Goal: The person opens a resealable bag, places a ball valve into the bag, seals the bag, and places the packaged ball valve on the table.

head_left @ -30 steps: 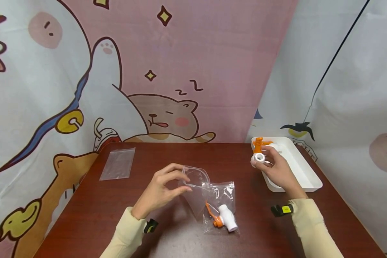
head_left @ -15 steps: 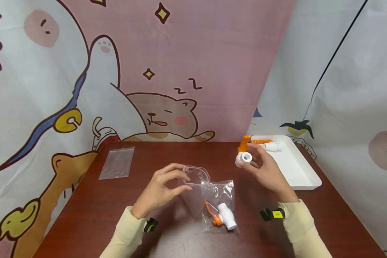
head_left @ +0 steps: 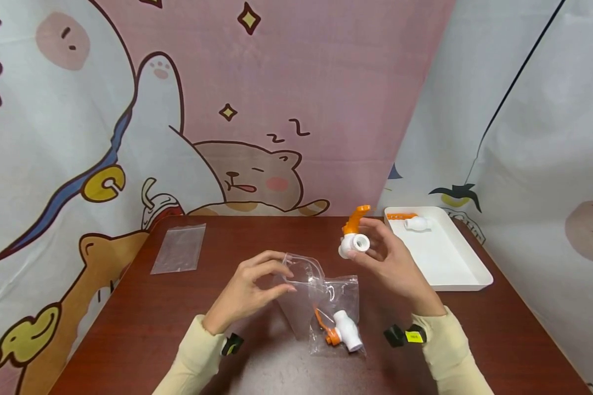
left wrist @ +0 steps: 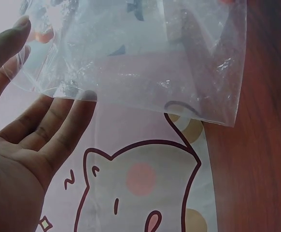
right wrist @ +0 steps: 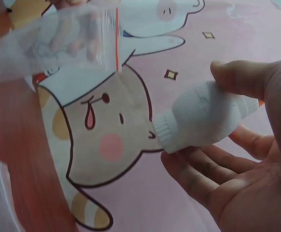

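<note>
My left hand (head_left: 247,288) holds up a clear zip bag (head_left: 301,293) by its mouth, thumb and fingers spread apart at the rim. In the left wrist view the bag (left wrist: 145,67) hangs in front of the fingertips. My right hand (head_left: 400,269) grips a white plastic ball valve (head_left: 350,246) with an orange handle, raised above the table to the right of the bag's mouth. Its white body (right wrist: 203,116) lies between thumb and fingers in the right wrist view, the handle mostly hidden there. Another ball valve (head_left: 346,332) lies inside a clear bag on the table.
At the right stands a white tray (head_left: 451,269) with a further white and orange valve (head_left: 417,224) in its far left corner. A flat zip bag (head_left: 180,249) lies at the table's back left. A printed cloth (head_left: 355,109) hangs behind the table.
My right hand has carried the ball valve left from over the tray towards the held bag, the valve's handle tilting right. The left hand and its bag have stayed almost still.
</note>
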Action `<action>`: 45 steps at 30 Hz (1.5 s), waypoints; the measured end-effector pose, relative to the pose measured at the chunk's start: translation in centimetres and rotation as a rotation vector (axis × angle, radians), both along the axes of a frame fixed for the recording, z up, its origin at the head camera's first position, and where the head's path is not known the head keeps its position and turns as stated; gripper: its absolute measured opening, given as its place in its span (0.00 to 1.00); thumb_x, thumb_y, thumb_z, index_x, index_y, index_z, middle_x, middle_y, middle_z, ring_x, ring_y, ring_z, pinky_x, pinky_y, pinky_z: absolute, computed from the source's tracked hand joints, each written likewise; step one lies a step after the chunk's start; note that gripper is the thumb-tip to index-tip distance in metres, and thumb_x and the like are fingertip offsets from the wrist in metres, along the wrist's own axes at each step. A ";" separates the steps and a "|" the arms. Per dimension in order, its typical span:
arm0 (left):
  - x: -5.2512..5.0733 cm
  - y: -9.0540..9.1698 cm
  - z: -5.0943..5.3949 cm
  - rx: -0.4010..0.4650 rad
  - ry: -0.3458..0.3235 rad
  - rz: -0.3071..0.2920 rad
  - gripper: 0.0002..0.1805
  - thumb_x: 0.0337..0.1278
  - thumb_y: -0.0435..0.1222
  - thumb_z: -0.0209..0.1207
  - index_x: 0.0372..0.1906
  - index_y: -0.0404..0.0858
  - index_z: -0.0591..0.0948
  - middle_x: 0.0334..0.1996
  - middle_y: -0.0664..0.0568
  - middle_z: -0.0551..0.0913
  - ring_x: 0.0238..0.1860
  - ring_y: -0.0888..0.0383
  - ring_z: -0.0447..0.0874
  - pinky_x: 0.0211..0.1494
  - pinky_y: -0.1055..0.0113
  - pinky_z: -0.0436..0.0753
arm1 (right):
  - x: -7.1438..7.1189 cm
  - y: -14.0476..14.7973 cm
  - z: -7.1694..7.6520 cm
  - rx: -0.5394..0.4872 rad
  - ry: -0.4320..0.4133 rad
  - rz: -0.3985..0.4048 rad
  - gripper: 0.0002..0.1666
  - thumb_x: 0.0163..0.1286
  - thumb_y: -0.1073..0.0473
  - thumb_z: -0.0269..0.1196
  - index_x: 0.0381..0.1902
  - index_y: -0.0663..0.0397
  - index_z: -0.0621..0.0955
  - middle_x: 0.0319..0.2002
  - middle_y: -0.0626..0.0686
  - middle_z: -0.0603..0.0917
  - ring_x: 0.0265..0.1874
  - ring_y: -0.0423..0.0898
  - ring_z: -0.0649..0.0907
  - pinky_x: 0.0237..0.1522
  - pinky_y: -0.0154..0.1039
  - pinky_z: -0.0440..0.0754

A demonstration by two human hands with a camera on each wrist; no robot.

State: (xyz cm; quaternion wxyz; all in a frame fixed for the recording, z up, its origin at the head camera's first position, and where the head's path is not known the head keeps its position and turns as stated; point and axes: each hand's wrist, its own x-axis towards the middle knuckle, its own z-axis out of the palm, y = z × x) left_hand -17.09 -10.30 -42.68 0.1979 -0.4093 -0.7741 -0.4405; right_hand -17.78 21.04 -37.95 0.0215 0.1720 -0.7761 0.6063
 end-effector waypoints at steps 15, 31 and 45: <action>-0.2 0.4 0.3 -0.008 -0.014 0.002 0.12 0.52 0.40 0.76 0.41 0.47 0.87 0.53 0.54 0.86 0.58 0.52 0.84 0.63 0.67 0.81 | 0.9 -2.4 0.9 -0.077 0.029 0.114 0.34 0.67 0.67 0.70 0.67 0.56 0.69 0.62 0.58 0.80 0.54 0.42 0.87 0.54 0.34 0.86; -0.7 1.3 0.9 -0.001 -0.013 -0.009 0.11 0.53 0.40 0.76 0.41 0.49 0.87 0.53 0.55 0.85 0.57 0.50 0.84 0.63 0.67 0.81 | 1.1 -3.7 1.3 -0.110 0.043 0.223 0.34 0.66 0.69 0.70 0.66 0.57 0.69 0.62 0.57 0.81 0.52 0.47 0.88 0.46 0.42 0.89; -0.4 0.8 1.1 0.010 -0.026 0.003 0.11 0.53 0.40 0.76 0.41 0.48 0.87 0.53 0.55 0.85 0.57 0.52 0.84 0.61 0.66 0.82 | 1.3 -4.3 1.0 0.119 0.135 0.136 0.35 0.62 0.60 0.75 0.65 0.44 0.74 0.60 0.55 0.82 0.58 0.50 0.84 0.60 0.32 0.81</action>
